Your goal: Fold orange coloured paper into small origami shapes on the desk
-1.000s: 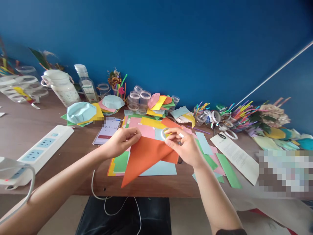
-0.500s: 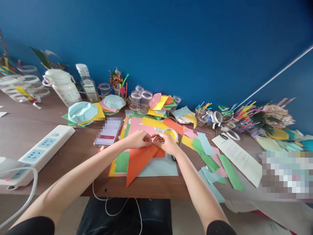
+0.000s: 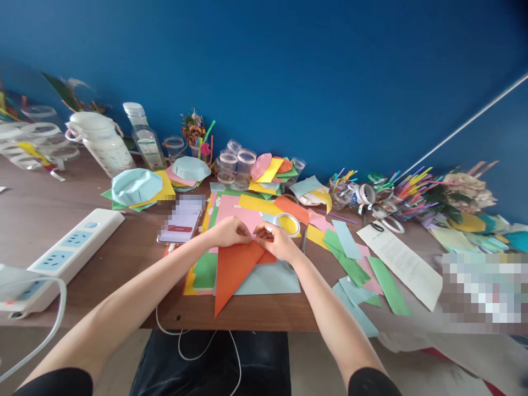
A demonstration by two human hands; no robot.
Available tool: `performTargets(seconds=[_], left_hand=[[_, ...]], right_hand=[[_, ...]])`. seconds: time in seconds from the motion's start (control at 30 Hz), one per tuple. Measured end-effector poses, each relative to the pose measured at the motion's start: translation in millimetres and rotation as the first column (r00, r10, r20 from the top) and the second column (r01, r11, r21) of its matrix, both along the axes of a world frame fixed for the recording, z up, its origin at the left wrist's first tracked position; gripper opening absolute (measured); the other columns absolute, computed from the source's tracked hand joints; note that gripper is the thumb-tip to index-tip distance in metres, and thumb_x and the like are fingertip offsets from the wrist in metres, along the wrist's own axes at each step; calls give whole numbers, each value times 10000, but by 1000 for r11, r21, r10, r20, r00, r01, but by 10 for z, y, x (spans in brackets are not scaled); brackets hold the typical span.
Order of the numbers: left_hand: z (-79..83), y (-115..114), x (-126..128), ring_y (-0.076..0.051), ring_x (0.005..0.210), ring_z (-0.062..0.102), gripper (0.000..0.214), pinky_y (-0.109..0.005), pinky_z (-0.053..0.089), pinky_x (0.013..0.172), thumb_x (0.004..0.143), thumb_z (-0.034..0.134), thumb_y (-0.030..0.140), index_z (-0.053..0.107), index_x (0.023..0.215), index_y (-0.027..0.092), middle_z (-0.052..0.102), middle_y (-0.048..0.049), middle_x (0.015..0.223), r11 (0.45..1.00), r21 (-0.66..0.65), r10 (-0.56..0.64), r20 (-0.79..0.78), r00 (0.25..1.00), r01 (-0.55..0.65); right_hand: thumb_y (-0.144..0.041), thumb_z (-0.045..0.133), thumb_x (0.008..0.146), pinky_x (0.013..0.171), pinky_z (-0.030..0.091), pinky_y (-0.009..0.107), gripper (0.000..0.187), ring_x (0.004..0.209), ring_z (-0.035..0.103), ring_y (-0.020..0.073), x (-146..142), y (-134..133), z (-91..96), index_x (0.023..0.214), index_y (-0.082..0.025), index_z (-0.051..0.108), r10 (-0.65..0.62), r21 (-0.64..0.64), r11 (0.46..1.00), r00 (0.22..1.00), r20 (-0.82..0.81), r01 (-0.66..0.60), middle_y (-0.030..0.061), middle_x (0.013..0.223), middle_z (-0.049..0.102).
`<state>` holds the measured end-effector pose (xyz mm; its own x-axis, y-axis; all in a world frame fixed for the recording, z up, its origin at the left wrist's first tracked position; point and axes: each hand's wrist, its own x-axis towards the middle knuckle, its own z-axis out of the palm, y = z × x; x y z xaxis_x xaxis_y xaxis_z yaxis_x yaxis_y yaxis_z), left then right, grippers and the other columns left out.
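Orange paper sheet (image 3: 235, 280), folded to a point, lies at centre frame over a pale blue sheet (image 3: 268, 279), tip aimed at the near table edge. Left hand (image 3: 229, 232) and right hand (image 3: 278, 242) meet at its top edge, fingers pinched on the paper. Just beyond: tape roll (image 3: 287, 224) beside pink card (image 3: 243, 212). Left of the hands, a phone (image 3: 179, 228); farther left, a white power strip (image 3: 70, 253).

A white plastic power strip (image 3: 76, 256) lies at left on the brown wooden desk (image 3: 103, 280). A flat black smartphone (image 3: 179, 234) sits to its right, beside a layered pile of coloured paper sheets (image 3: 243, 209), with a round clear tape roll (image 3: 276, 223) on top. A long white printed sheet (image 3: 396, 267) lies further right, and round clear plastic jars (image 3: 246, 162) stand behind.
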<state>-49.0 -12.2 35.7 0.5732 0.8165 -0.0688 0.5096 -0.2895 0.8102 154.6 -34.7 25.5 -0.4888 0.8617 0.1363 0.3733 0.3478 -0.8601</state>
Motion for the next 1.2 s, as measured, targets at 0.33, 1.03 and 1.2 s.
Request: performTargets(seconds=[0.33,1.03,1.2], left_hand=[[52,10,-261,-143,610,627,150,-220,473,593,665,639,280,706,707,152,693,-15,649,987,-152,54,62,997,-44],[197,-83,268,-173,692,626,180,-230,450,637,701,571,236,730,716,154,713,-22,713,984,170,58,-67,996,-46],[127,-16,193,-170,690,616,214,-232,447,639,712,562,267,731,737,137,710,-23,724,995,100,8,-39,999,-4]], right_hand=[[-287,588,790,758,514,279,108,778,601,137,198,35,99,826,-196,543,-81,67,994,996,-36,84,12,819,596],[-236,570,811,744,504,281,64,757,612,137,142,-67,172,865,-202,570,-41,152,987,999,-16,43,0,810,627],[-233,586,803,747,503,277,70,754,610,133,154,-58,152,857,-193,567,-48,162,986,999,-10,49,4,811,633]])
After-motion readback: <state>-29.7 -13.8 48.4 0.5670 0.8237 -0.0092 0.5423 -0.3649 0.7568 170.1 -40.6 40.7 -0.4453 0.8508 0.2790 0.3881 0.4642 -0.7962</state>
